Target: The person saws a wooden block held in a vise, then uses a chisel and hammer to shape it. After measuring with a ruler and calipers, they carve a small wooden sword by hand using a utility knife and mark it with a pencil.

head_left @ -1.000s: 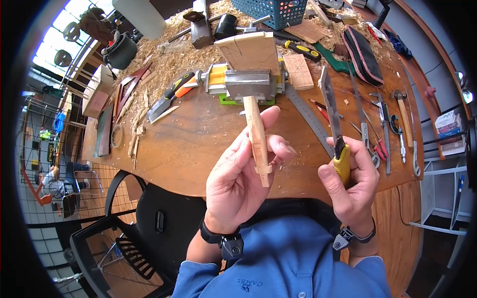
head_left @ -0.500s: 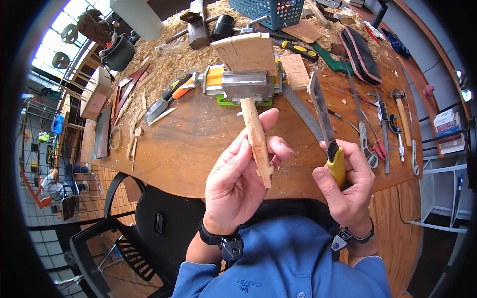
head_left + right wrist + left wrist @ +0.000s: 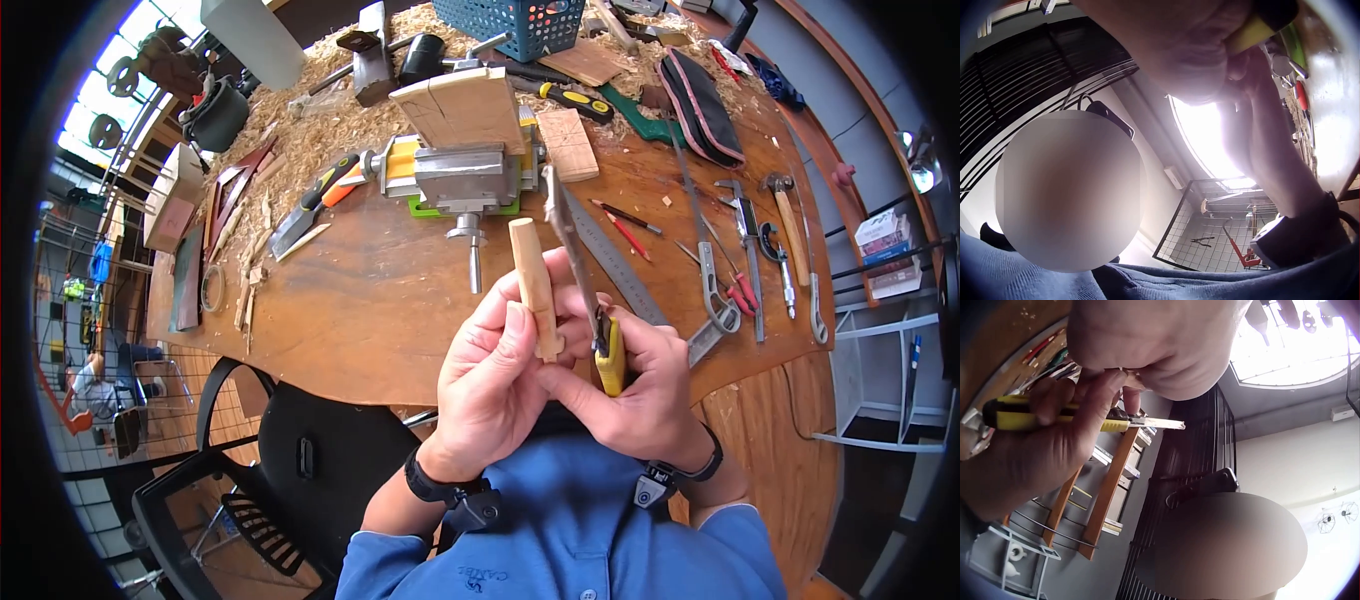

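A carved wooden stick [image 3: 533, 275] points up and away, held between the thumb and fingers of my left hand [image 3: 490, 380]. My right hand [image 3: 645, 390] grips a yellow-and-black utility knife [image 3: 611, 365], its long blade extended. In the head view the blade rises just right of the stick, and the right thumb reaches the stick's near, notched end by the left fingers. The left wrist view shows the knife handle [image 3: 1013, 415] wrapped by the right fingers, with the stick mostly hidden behind the left hand.
Beyond the hands stands a vise [image 3: 460, 178] clamping a wooden board [image 3: 460, 110]. A steel ruler [image 3: 610, 255], pencils [image 3: 628, 230], calipers [image 3: 745, 235] and a hammer [image 3: 790, 225] lie to the right. Leftward are a chisel [image 3: 305, 215] and wood strips; shavings [image 3: 290, 120] cover the back.
My right hand has moved left with the knife until it meets the left hand. The stick has shifted slightly right and lower. The head view has turned a little to the right.
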`<action>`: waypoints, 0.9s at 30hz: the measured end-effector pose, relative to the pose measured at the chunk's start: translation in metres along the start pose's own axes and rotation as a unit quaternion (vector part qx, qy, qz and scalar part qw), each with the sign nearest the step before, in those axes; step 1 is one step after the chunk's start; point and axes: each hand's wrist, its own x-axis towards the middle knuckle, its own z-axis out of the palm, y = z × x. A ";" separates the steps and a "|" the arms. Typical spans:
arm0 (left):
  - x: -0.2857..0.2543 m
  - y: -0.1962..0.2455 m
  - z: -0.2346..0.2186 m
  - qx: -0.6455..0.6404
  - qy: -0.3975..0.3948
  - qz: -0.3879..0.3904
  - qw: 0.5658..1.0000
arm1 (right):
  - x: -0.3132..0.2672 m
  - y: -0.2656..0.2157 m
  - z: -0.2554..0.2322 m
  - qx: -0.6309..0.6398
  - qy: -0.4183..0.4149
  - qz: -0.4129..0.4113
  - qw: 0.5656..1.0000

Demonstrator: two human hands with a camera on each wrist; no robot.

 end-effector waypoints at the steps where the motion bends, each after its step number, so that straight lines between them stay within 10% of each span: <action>1: -0.001 -0.001 -0.001 0.026 0.001 -0.002 1.000 | -0.001 0.002 -0.003 -0.002 -0.003 -0.001 1.000; 4: 0.002 -0.002 -0.001 0.273 0.033 0.099 0.956 | -0.003 0.006 -0.014 0.018 0.025 0.071 0.997; 6: 0.006 0.002 -0.009 0.571 0.063 0.231 0.785 | -0.003 0.000 -0.022 0.010 0.070 0.107 0.992; 14: -0.012 0.019 -0.007 0.788 0.060 0.158 0.592 | -0.001 -0.001 -0.039 0.037 0.092 0.163 0.982; 16: 0.000 0.033 0.009 0.824 0.018 0.361 0.437 | 0.000 -0.004 -0.039 0.039 0.061 0.179 0.981; 20: 0.006 0.037 0.010 0.837 -0.012 0.317 0.446 | 0.001 -0.002 -0.046 0.015 0.000 0.148 0.989; 23: 0.009 0.034 -0.003 0.791 -0.132 0.235 0.549 | 0.004 -0.008 -0.047 0.069 0.017 0.155 0.985; 27: -0.003 0.027 0.009 0.737 -0.102 0.111 0.659 | 0.002 -0.005 -0.048 0.069 0.056 0.149 0.985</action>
